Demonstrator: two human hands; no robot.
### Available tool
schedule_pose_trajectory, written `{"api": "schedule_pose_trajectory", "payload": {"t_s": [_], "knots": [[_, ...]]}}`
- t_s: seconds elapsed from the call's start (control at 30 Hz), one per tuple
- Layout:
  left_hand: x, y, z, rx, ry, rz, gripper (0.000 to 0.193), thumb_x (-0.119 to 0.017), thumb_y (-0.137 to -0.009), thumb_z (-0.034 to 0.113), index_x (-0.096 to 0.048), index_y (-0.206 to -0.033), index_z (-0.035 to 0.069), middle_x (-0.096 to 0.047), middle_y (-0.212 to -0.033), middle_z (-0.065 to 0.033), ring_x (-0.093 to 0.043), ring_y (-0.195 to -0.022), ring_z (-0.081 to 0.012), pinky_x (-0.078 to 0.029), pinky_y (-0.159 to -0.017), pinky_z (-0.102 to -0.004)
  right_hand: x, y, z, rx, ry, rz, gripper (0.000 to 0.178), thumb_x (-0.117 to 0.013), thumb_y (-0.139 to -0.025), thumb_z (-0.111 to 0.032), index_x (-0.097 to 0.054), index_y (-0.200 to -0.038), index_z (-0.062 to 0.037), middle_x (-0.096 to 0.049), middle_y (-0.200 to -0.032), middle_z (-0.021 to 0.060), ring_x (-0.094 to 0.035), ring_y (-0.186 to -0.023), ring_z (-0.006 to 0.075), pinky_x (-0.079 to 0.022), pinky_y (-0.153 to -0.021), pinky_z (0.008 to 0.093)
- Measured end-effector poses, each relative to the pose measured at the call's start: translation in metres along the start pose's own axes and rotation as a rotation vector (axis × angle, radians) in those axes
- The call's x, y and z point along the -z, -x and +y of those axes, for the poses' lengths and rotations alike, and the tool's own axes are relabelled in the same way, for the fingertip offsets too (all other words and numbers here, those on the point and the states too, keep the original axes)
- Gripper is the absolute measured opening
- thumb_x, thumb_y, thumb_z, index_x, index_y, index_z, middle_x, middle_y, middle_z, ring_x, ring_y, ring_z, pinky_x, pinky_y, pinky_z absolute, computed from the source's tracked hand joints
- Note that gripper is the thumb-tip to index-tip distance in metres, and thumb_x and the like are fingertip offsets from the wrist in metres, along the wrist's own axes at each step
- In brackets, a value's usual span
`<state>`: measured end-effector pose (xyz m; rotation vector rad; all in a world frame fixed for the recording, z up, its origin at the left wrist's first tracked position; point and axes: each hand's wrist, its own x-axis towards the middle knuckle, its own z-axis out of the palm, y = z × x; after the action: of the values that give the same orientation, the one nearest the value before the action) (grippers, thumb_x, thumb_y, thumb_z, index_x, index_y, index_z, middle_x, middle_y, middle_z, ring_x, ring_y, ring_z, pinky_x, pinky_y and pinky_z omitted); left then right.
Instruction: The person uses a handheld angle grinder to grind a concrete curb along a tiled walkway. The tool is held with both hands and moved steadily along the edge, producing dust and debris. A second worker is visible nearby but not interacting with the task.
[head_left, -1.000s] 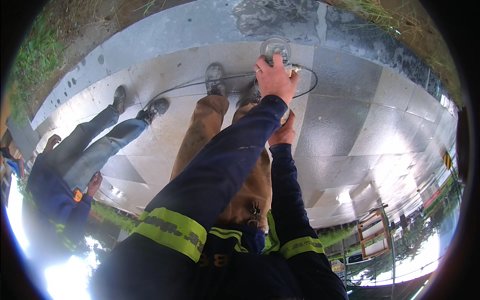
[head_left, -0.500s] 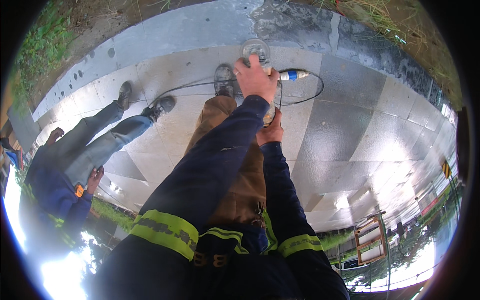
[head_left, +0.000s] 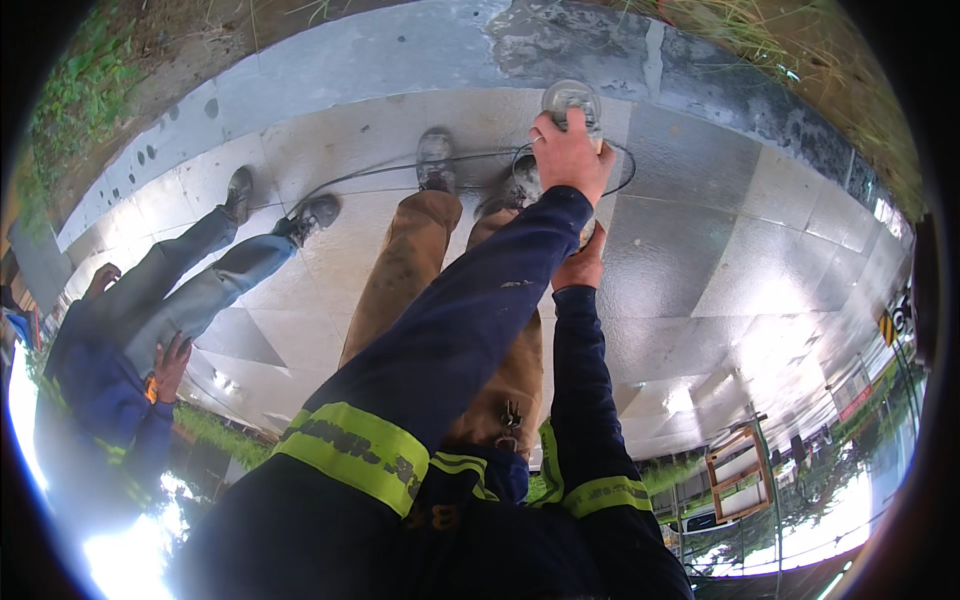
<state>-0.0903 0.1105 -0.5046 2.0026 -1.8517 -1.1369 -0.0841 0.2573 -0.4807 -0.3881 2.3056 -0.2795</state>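
A corded power tool, which looks like an angle grinder with a round clear guard [head_left: 572,96], is held low over the tiles, toward the far edge of the paving. My left hand [head_left: 573,155] is closed over its front part, just behind the guard. My right hand [head_left: 582,262] wraps its rear end, nearer to me. Most of the tool's body is hidden by my hands and left sleeve. A black cable [head_left: 390,169] runs in from the left past my shoes and loops beside my left hand.
My left shoe [head_left: 436,158] and right shoe [head_left: 527,178] stand left of the tool. A co-worker in jeans [head_left: 195,290] stands at the left, with one hand [head_left: 170,366] raised. A grey concrete kerb [head_left: 400,55] borders the shiny tiles [head_left: 690,225]; grass lies beyond. A wooden frame [head_left: 738,475] stands lower right.
Both my hands and the tool have shifted right, and my right shoe has come into sight. The white connector with a blue band is now hidden. The co-worker's near hand has opened outward.
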Motion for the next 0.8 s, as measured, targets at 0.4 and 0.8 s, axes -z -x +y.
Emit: {"api": "schedule_pose_trajectory", "payload": {"t_s": [0.4,0.8], "knots": [[0.067,-0.028,-0.042,0.066,-0.169,0.117,0.06,-0.079,-0.07,0.025,-0.045,-0.115,0.004,-0.042,-0.116,-0.0295,-0.047,-0.106,-0.0492,-0.044,-0.091,-0.0515,-0.053,0.028,-0.037,0.059,-0.129,-0.218,0.088,-0.083,-0.066,-0.033,-0.035,-0.139,-0.0169,-0.068,-0.106,0.0219,-0.065,-0.1,0.0421,-0.053,-0.083,0.0458],[0.042,-0.021,-0.024,0.09,-0.197,0.067,0.061,-0.08,-0.069,0.025,-0.045,-0.114,0.005,-0.043,-0.116,-0.0296,-0.046,-0.108,-0.0486,-0.042,-0.093,-0.0529,-0.025,0.013,-0.03,0.067,-0.16,-0.204,0.074,-0.076,-0.069,-0.016,-0.039,-0.134,-0.0182,-0.069,-0.102,0.0216,-0.065,-0.098,0.0429,-0.053,-0.083,0.0473]]}}
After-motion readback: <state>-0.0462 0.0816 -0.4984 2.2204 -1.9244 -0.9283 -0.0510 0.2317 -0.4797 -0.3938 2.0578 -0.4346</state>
